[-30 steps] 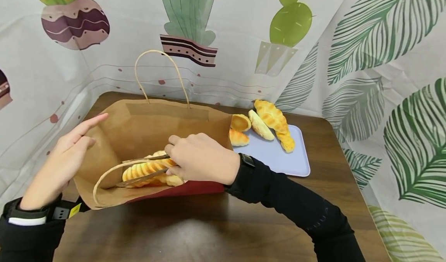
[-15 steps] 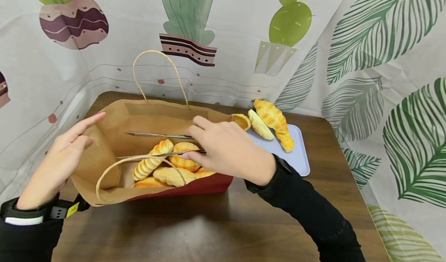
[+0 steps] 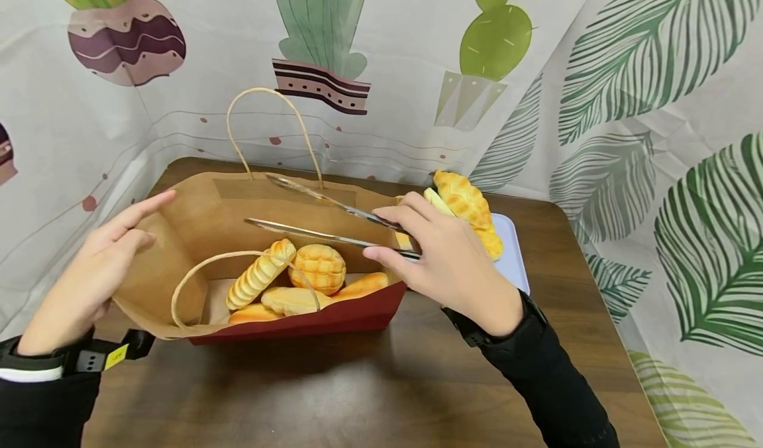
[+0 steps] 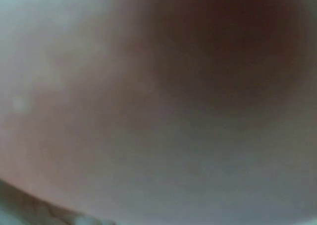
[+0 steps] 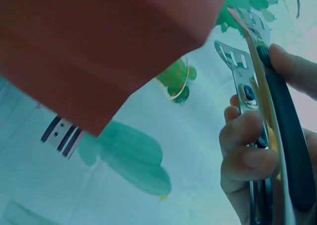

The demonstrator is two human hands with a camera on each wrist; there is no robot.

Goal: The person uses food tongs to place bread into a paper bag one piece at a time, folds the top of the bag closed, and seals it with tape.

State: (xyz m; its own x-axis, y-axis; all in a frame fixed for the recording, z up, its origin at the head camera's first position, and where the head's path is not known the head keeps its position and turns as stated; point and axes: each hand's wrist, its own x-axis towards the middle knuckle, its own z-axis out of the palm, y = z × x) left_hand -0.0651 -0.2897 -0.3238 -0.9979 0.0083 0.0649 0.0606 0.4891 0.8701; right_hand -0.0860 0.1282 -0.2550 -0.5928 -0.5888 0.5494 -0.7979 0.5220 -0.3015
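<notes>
My right hand (image 3: 453, 259) grips metal tongs (image 3: 316, 232) with dark handles. The tongs' two arms are spread apart above the bag, with nothing between them. Their slotted ends show in the right wrist view, where fingers and thumb wrap the handles. The paper bag (image 3: 268, 196), brown inside and red outside, gapes open on the table. Inside lie a ridged long bread (image 3: 256, 282), a round scored bun (image 3: 318, 269) and several smooth breads (image 3: 295, 300). My left hand (image 3: 89, 269) holds the bag's left side, index finger along the rim; its farther fingers are hidden. The left wrist view is blurred.
Right of the bag, a pale blue tray (image 3: 517, 262) carries a croissant (image 3: 461, 196) and other breads, partly covered by my right hand. Two paper handles stand up from the bag, the near one (image 3: 203, 266) crossing its mouth. A printed cloth (image 3: 411, 50) hangs behind.
My right hand has lifted the tongs up and right out of the bag, their arms spreading. The ridged bread now lies free in the bag. The left side of the bag shifted slightly left with my hand.
</notes>
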